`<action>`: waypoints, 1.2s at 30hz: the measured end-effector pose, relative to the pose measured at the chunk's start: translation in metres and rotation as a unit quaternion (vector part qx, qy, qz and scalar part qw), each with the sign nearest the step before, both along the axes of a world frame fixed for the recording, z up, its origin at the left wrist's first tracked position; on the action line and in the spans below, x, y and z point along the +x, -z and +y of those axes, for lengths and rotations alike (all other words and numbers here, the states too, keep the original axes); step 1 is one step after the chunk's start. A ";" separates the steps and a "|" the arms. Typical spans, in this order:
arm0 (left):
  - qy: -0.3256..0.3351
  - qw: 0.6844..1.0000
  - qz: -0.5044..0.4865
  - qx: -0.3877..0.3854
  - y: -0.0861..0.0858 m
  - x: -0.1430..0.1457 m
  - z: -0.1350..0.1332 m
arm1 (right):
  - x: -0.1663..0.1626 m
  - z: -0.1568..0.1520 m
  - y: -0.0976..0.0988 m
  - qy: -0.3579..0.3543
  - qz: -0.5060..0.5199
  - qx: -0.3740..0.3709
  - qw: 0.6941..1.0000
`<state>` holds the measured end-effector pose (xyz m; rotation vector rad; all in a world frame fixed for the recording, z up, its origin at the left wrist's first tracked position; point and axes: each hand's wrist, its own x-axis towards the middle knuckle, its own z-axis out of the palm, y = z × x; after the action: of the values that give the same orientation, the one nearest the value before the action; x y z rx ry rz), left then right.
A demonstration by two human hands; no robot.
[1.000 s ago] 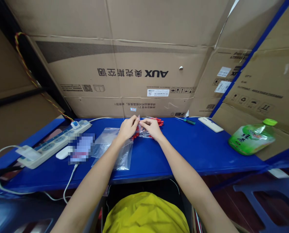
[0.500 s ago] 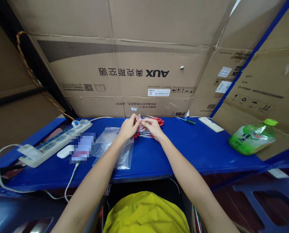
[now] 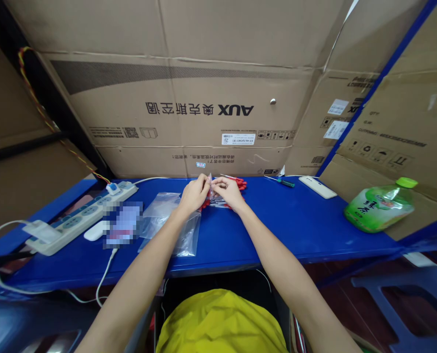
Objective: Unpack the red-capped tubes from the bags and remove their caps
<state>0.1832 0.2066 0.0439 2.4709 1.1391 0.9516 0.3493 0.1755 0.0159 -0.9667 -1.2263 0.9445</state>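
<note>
My left hand and my right hand meet at the far middle of the blue shelf. Both pinch the top of a small clear plastic bag that holds red pieces. More red pieces lie on the shelf just behind my right hand. A pile of clear plastic bags lies under my left wrist.
A white power strip with cables lies at the left, a small white device beside it. A green-handled screwdriver, a white flat device and a green bottle on its side are at the right. Cardboard boxes wall the back.
Both hands stay pinched together on the small bag, with only slight finger movement. Nothing else on the shelf has moved.
</note>
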 end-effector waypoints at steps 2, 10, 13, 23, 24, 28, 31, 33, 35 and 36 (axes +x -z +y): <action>0.002 1.000 0.005 0.002 0.001 0.001 -0.001 | -0.002 0.000 0.002 0.010 -0.019 0.008 1.000; -0.024 0.998 0.055 0.033 0.000 0.001 -0.003 | -0.002 -0.004 0.000 0.167 -0.169 0.041 0.971; -0.040 0.997 0.038 0.059 -0.003 0.000 -0.005 | 0.008 -0.005 -0.002 0.246 -0.200 0.054 0.947; -0.011 0.996 -0.036 0.079 0.003 0.002 -0.004 | 0.010 -0.008 -0.004 0.160 -0.317 0.190 0.915; -0.004 0.996 -0.041 0.084 0.004 0.003 -0.005 | 0.009 -0.007 -0.002 0.148 -0.298 0.167 0.928; 0.019 0.993 -0.059 0.104 0.004 0.005 -0.010 | 0.004 0.002 0.007 0.081 -0.193 0.074 0.975; 0.025 0.991 -0.075 0.106 0.000 0.006 -0.014 | 0.000 0.008 0.011 0.080 -0.097 0.056 0.990; 0.000 0.992 -0.093 0.089 -0.001 0.006 -0.016 | -0.003 0.010 0.008 0.083 -0.015 0.053 0.995; -0.054 0.990 -0.119 0.048 -0.001 0.007 -0.014 | -0.004 0.008 0.003 0.076 0.057 0.058 0.994; -0.077 0.988 -0.135 0.018 0.000 0.007 -0.012 | -0.004 0.007 0.000 0.071 0.084 0.064 0.992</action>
<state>0.1905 0.1950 0.0436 2.2183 1.2405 1.3154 0.3450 0.1824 0.0158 -0.8447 -1.0492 0.8071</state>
